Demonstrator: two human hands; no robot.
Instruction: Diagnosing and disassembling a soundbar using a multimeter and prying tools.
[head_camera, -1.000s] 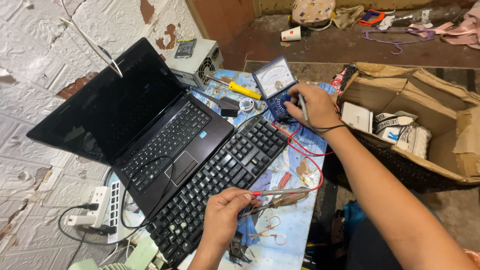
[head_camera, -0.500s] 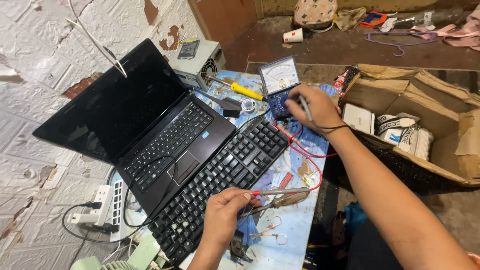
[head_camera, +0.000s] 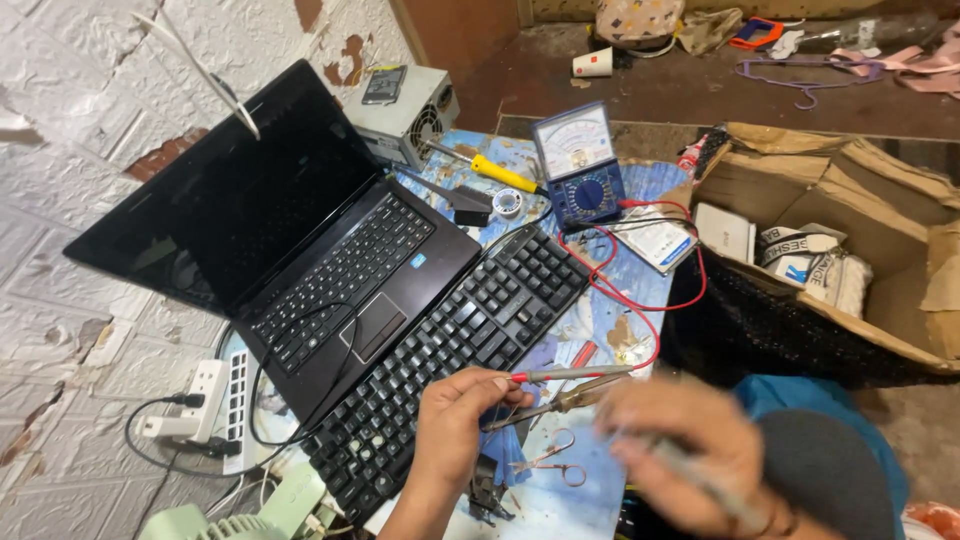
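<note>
**Probe in hand over a crowded repair worktop**

The room has a white embossed wall with peeling patches on one side and a dark reddish floor strewn with oddments on the other. A small worktop with a blue patterned cover carries an open black laptop, a separate black keyboard lying along its front edge, and a blue analogue multimeter propped behind. An open cardboard box sits just beside the worktop.

The left hand is over the keyboard's near end, its fingers pinched closed around a red test probe, whose red lead loops back to the multimeter. The right hand is motion-blurred; its fingers seem curled round a thin dark object, but I cannot tell for sure. Small scissors lie between the hands.
</note>
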